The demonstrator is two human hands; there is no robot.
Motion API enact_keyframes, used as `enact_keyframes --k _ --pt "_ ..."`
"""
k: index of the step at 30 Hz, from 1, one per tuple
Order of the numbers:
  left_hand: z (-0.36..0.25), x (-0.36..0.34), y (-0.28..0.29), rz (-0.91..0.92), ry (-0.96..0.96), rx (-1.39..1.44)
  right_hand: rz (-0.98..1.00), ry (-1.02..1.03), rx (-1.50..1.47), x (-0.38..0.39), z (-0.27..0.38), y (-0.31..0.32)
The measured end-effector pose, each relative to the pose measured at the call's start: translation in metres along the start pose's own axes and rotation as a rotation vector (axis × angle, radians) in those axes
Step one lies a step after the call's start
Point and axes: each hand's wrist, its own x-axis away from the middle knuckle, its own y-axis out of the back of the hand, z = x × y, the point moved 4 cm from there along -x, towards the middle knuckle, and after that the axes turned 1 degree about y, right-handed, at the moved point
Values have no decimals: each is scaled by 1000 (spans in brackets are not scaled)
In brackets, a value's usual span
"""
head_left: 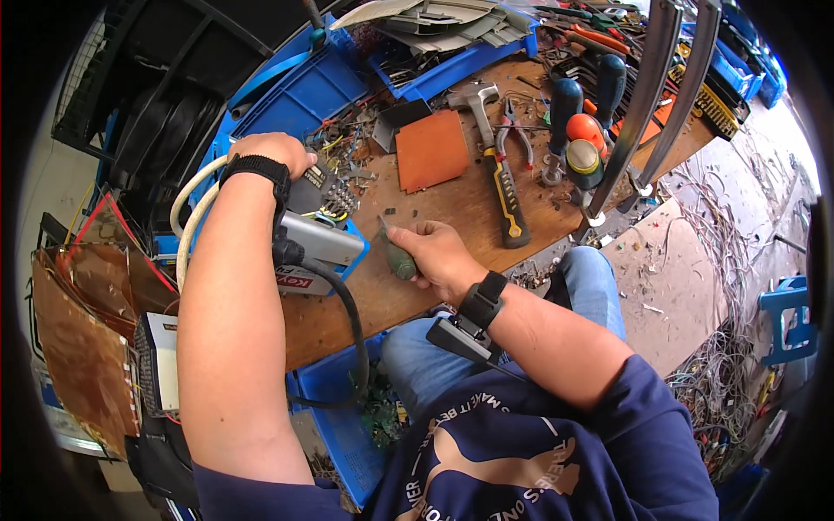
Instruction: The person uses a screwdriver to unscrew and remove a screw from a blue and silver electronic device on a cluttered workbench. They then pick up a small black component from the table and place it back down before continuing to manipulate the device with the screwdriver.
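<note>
My left hand (271,153) is closed at the far end of a silver metal-cased device (323,239) with blue edges, near a dark grey part (306,193) with screw terminals. Its fingertips are mostly hidden behind the hand. In my right hand (439,259), closed beside the device, is a screwdriver with a green handle (400,263); a short bit of its shaft points up and left, apart from the device. Cut wires and small metal terminals (340,198) lie between the device and an orange-brown square plate (432,149).
On the wooden bench (391,321) lie a hammer (502,178) and pliers (514,139). Blue bins (304,87) stand at the back. To the right are upright tools (566,113), metal legs (638,113) and tangled wires (695,347) on the floor. A thick black cable (354,326) hangs near my left forearm.
</note>
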Motion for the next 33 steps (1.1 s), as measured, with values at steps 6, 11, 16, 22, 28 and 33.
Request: enact_keyframes --k 6,11,16,22,28,33 --pt "1 0 2 12 -12 21 84 -68 148 10 12 23" --pt "1 4 2 20 15 11 -18 -94 -27 19 10 26" --pt "0 2 1 19 32 20 -31 203 409 14 12 34" --pt "-1 -2 0 24 28 17 -72 340 479 7 16 27" --pt "1 0 1 26 37 13 -33 289 508 3 17 30" --pt "-1 3 3 36 48 9 -48 286 515 5 20 31"
